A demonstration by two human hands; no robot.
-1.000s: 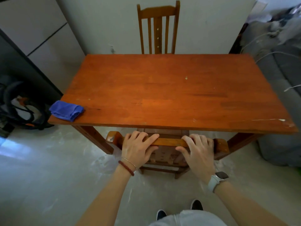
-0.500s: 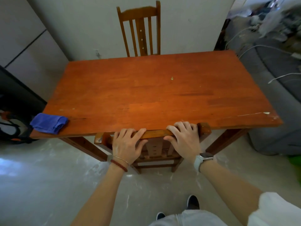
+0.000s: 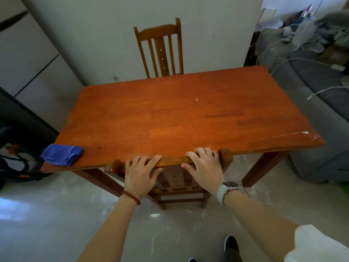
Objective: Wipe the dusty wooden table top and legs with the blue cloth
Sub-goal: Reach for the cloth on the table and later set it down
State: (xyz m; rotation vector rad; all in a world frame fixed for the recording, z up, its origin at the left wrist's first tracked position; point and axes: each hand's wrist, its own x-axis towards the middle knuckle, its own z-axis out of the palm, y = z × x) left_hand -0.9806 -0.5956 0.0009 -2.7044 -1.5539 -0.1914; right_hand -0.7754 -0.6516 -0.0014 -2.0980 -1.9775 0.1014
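A reddish-brown wooden table [image 3: 188,118] fills the middle of the view, with pale specks on its top and a white scratch near its right front corner. A folded blue cloth [image 3: 62,154] lies on the table's near left corner, partly over the edge. Both my hands grip the top rail of a wooden chair [image 3: 171,160] tucked under the table's near edge. My left hand [image 3: 142,171] holds the rail's left part and my right hand [image 3: 204,165] its right part. The cloth lies well left of my left hand.
A second wooden chair [image 3: 160,50] stands at the table's far side against the wall. A grey sofa [image 3: 321,114] with white cables and clutter runs along the right. A dark bag [image 3: 17,163] sits on the floor at left. My shoes [image 3: 231,244] show below.
The near chair has slid in under the table's edge with both hands still on its rail. The view has shifted so the table sits further right.
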